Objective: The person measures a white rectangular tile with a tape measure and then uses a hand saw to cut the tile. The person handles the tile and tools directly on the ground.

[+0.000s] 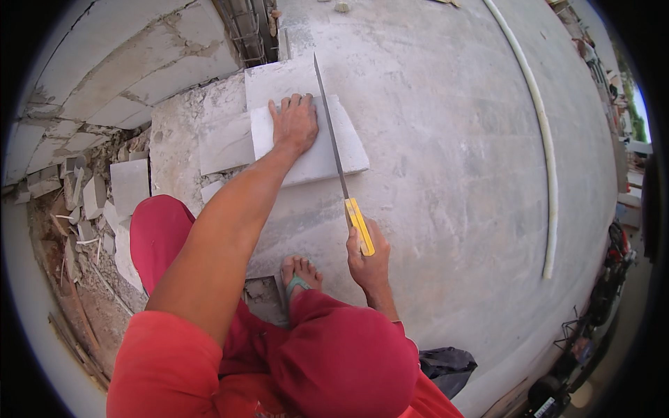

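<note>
My left hand [293, 122] lies on a white lightweight block [341, 143], fingers spread over its top, pressing against it. Another white slab [271, 79] is under or behind that block at its far side. My right hand [369, 258] grips the yellow handle of a hand saw [358, 224]. The long grey blade runs away from me across the right part of the block, its tip beyond the block's far edge. My bare foot in a green sandal [302, 274] is below, between my hands.
A block wall [122, 63] with exposed rebar [247, 31] is at upper left; rubble [90, 216] lies along its foot. A long white pipe [547, 174] lies on the concrete floor [460, 209] at right. A black bag [446, 369] and clutter sit along the right edge.
</note>
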Motion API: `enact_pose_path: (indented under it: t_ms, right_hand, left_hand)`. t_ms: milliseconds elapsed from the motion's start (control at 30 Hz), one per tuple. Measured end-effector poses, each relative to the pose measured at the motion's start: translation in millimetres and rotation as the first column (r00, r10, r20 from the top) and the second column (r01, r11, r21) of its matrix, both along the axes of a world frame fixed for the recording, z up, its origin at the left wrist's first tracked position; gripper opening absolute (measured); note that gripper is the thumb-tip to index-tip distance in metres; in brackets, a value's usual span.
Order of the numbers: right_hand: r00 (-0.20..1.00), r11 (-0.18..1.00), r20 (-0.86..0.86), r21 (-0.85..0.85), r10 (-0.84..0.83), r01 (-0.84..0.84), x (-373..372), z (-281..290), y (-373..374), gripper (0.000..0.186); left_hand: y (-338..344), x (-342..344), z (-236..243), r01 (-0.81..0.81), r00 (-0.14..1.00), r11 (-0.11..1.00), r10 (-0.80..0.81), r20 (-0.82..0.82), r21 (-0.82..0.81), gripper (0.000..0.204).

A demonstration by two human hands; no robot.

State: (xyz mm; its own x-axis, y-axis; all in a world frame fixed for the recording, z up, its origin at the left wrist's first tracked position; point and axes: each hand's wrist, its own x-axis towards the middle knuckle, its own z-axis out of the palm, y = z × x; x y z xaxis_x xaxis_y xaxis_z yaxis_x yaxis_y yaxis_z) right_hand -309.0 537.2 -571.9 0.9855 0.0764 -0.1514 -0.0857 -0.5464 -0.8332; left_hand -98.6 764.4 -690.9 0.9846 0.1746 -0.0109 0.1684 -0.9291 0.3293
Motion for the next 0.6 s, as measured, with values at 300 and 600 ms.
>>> enact_pose_path:
  t_ms: [300, 600]
  right_hand:
    - [0.998, 0.998, -0.022, 0.028, -0.05, 0.051, -39.2, 14.3, -24.2, 0.021]
    - [0.998, 0.997, 0.017, -0.049, -0.058, 0.059, -99.6, 21.1, -45.3, 0.034]
  left_hand:
    - [-9.8, 0.3, 4.0, 0.031, 1.0, 0.999, -0.031, -0.004, -0.019, 0.047]
    - [-6.2, 2.3, 2.6, 0.016, 1.0, 1.0, -0.016, -0.004, -0.026, 0.047]
